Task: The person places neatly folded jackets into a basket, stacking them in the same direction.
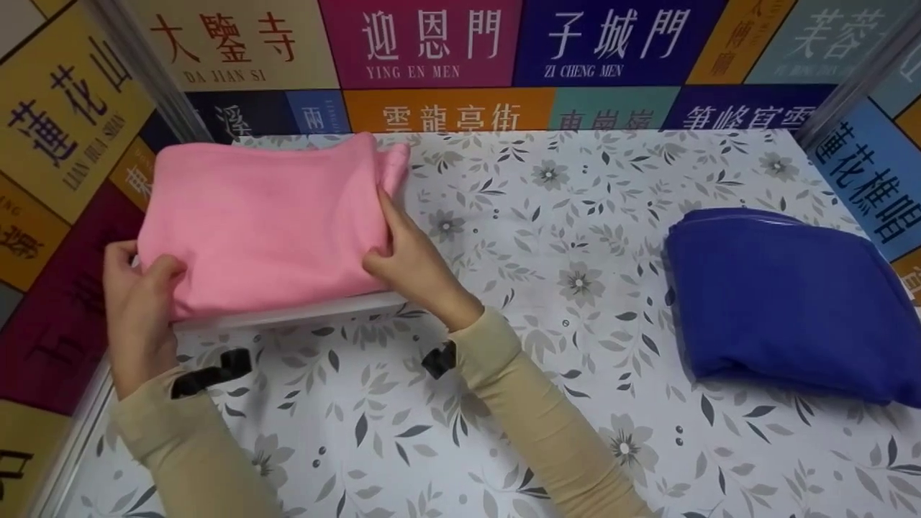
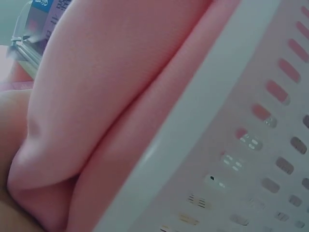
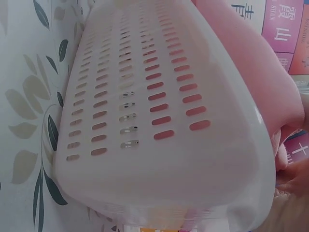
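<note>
A folded pink cloth [image 1: 266, 223] lies over the top of a white plastic basket [image 1: 288, 315] at the left of the table in the head view. My left hand [image 1: 138, 309] pinches the cloth's near left corner, thumb on top. On the opposite side my right hand [image 1: 414, 262] grips the right edge between thumb and fingers. Both wrist views show the basket's slotted wall, with pink fabric visible through the upper slots. The cloth [image 2: 111, 82] bulges above the rim in the left wrist view. Most of the basket is hidden under the cloth in the head view.
A folded dark blue cloth [image 1: 784, 309] rests at the right of the table. Leaves and flowers pattern the white tabletop [image 1: 504, 388]. Colourful panels with Chinese lettering [image 1: 432, 43] stand along the back and both sides.
</note>
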A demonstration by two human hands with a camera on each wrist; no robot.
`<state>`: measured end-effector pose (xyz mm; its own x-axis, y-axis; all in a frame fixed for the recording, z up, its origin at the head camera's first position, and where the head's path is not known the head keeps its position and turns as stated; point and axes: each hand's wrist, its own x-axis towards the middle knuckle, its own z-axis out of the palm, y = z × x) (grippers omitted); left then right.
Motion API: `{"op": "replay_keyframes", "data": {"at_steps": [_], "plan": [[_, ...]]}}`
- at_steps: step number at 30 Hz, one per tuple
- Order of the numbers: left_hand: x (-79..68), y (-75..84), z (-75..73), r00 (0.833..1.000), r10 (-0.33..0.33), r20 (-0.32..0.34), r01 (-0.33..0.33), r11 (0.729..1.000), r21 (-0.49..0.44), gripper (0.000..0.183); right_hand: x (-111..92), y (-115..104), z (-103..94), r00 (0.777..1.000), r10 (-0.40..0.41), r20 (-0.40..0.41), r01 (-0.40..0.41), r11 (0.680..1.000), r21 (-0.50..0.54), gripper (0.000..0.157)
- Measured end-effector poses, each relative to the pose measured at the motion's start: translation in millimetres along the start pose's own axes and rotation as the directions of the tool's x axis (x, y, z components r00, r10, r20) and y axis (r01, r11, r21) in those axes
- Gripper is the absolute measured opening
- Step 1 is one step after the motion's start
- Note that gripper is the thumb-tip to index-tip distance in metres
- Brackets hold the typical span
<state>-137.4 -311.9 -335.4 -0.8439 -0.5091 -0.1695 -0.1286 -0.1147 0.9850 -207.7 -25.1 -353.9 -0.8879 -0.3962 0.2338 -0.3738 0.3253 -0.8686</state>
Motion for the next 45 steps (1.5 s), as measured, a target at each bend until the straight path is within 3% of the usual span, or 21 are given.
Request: {"op": "replay_keyframes", "data": {"at_steps": [5,12,17,23,29,36,45], "plan": [[0.1,-0.9,1.1,1.0,0.001,-0.002,-0.001,1.0,0.008,0.034,1,-1,0.1,1.0,0.004,0.003,-0.004,0.999,-0.033,0.089],[2.8,-2.0,0.8,1.0,-0.022,-0.002,0.022,0.996,0.086,0.039,-1,-2,2.6,1.0,-0.003,0.02,0.007,0.984,-0.178,0.088],[4.0,-2.6,1.9,1.0,-0.017,0.002,0.017,0.992,0.123,0.04,-2,0,2.0,1.0,0.006,0.024,-0.002,0.983,-0.183,0.086],[4.3,-4.0,4.9,1.0,0.018,-0.01,-0.016,0.983,0.184,0.039,-2,-1,3.8,1.0,-0.026,0.013,0.029,0.959,-0.282,0.081],[4.7,-5.6,5.4,1.0,0.002,-0.011,0.0,0.973,0.232,0.04,-2,0,6.4,0.999,-0.042,0.008,0.042,0.942,-0.332,0.079],[4.3,-6.7,6.8,1.0,0.025,-0.006,-0.021,0.927,0.375,0.038,-4,1,10.1,0.991,-0.134,0.013,0.126,0.895,-0.427,0.069],[6.6,-8.4,6.7,0.999,0.04,-0.005,-0.033,0.875,0.482,0.04,-6,1,15.4,0.982,-0.184,-0.03,0.146,0.858,-0.492,0.066]]}}
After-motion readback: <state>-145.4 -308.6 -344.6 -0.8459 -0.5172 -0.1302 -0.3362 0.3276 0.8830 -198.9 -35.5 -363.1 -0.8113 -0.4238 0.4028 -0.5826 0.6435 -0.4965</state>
